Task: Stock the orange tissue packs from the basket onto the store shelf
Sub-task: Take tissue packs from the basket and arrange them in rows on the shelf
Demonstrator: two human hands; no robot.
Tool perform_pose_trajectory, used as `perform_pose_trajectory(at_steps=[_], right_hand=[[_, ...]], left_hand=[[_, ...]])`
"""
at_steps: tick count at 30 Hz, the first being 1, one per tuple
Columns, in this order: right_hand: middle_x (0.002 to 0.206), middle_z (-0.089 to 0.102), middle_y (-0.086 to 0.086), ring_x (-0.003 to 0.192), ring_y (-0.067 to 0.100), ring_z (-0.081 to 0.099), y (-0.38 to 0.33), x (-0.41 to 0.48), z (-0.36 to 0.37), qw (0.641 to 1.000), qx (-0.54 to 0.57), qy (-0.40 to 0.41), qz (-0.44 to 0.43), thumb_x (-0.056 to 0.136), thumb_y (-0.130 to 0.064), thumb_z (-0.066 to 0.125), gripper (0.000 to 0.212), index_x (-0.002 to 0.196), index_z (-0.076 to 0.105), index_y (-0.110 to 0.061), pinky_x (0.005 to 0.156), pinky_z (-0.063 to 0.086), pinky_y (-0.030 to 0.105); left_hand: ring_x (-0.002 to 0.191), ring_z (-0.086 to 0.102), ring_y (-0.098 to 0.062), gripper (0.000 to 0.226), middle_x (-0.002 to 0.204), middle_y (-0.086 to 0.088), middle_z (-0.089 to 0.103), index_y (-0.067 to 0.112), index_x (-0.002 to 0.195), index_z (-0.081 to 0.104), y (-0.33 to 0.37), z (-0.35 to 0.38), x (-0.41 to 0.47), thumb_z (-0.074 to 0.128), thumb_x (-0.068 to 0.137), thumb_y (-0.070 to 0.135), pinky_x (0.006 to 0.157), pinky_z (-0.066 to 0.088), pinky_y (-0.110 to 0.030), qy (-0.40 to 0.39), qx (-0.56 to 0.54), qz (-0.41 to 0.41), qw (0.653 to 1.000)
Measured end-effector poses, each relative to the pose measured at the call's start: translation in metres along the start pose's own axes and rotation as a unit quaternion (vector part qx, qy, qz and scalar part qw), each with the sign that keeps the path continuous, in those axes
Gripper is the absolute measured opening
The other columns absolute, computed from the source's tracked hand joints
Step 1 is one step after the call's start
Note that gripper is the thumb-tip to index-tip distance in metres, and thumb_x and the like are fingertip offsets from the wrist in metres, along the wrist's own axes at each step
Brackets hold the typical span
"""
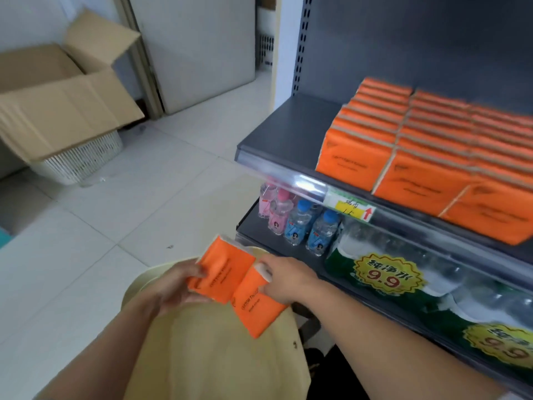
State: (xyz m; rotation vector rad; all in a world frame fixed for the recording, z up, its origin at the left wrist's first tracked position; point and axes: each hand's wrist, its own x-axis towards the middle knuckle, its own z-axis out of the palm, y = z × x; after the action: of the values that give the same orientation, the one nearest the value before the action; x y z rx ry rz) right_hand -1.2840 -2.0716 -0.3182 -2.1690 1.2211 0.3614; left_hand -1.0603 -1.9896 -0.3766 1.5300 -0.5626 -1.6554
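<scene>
Orange tissue packs: two are in hand at near centre, low and just left of the shelving.
Upper pack [223, 271]: grasped by the left grip [176, 287], fingers curled round its left edge.
Lower pack [259, 311]: grasped by the right grip [288, 281], thumb on its far edge.
The upper pack overlaps the lower.
Beneath them is a beige rounded surface [202, 342]; I cannot tell what it is.
Lower shelf [251, 226], right: water multipacks [389, 272] with yellow 9.9 stickers, then small bottles [297, 219] with pink and blue caps at its left end.
Upper shelf [288, 131]: stocked packs [418, 157] in rows on the right part, left end bare, with a yellow price tag [349, 207] on its front rail.
Far left: an open cardboard box [57, 105] rests on a white lattice basket [83, 163] on the tiled floor [115, 212].
</scene>
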Motion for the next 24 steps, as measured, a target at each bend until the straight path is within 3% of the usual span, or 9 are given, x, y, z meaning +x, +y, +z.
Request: perform_pose_trajectory(at_steps=[7, 12, 14, 18, 21, 24], right_hand=[[0.115, 0.060, 0.002, 0.105, 0.023, 0.057, 0.031, -0.074, -0.065, 0.988, 0.096, 0.122, 0.003, 0.088, -0.028, 0.064, 0.045, 0.129, 0.046, -0.026, 0.084, 0.045, 0.031], [0.114, 0.063, 0.004, 0.108, 0.023, 0.056, 0.052, -0.129, -0.095, 0.964, 0.135, 0.229, 0.018, 0.085, -0.019, 0.067, 0.037, 0.120, 0.054, -0.016, 0.083, 0.044, 0.032], [0.113, 0.063, 0.003, 0.108, 0.022, 0.057, 0.062, -0.149, -0.104, 0.955, 0.150, 0.256, 0.026, 0.086, -0.018, 0.066, 0.037, 0.121, 0.054, -0.018, 0.084, 0.044, 0.032], [0.092, 0.063, -0.006, 0.098, 0.016, 0.060, 0.089, -0.183, -0.117, 0.933, 0.207, 0.293, 0.024, 0.086, -0.013, 0.066, 0.041, 0.124, 0.055, -0.024, 0.082, 0.049, 0.033], [0.084, 0.052, -0.021, 0.088, 0.001, 0.052, 0.112, -0.210, -0.126, 0.916, 0.234, 0.326, 0.021, 0.089, -0.011, 0.066, 0.045, 0.128, 0.051, -0.027, 0.065, 0.040, 0.015], [0.084, 0.051, -0.022, 0.079, -0.007, 0.050, 0.139, -0.237, -0.135, 0.897, 0.247, 0.366, 0.025, 0.088, -0.011, 0.067, 0.043, 0.124, 0.052, -0.029, 0.068, 0.038, 0.016]], left_hand=[[0.070, 0.064, -0.020, 0.041, 0.088, -0.014, 0.062, 0.009, 0.096, 0.058, 0.072, 0.057, -0.037, 0.072, 0.057, 0.016, 0.062, 0.058, -0.035, 0.075, 0.048, 0.201, 0.976], [0.075, 0.070, -0.020, 0.034, 0.094, -0.008, 0.070, 0.010, 0.103, 0.070, 0.111, 0.114, -0.068, 0.078, 0.071, 0.017, 0.063, 0.057, -0.028, 0.082, 0.127, 0.320, 0.935], [0.075, 0.071, -0.018, 0.026, 0.093, -0.008, 0.072, 0.010, 0.105, 0.069, 0.123, 0.136, -0.077, 0.075, 0.079, 0.011, 0.063, 0.058, -0.027, 0.077, 0.152, 0.345, 0.923], [0.070, 0.067, -0.024, 0.023, 0.074, -0.004, 0.069, 0.005, 0.094, 0.065, 0.144, 0.172, -0.088, 0.077, 0.075, 0.004, 0.074, 0.058, -0.044, 0.105, 0.168, 0.372, 0.907], [0.071, 0.066, -0.027, 0.024, 0.077, -0.009, 0.068, 0.005, 0.091, 0.064, 0.157, 0.201, -0.097, 0.080, 0.072, 0.007, 0.073, 0.056, -0.042, 0.110, 0.201, 0.388, 0.893], [0.075, 0.068, -0.026, 0.021, 0.081, -0.008, 0.071, 0.010, 0.088, 0.066, 0.168, 0.235, -0.103, 0.080, 0.073, 0.009, 0.070, 0.057, -0.035, 0.099, 0.228, 0.411, 0.877]])
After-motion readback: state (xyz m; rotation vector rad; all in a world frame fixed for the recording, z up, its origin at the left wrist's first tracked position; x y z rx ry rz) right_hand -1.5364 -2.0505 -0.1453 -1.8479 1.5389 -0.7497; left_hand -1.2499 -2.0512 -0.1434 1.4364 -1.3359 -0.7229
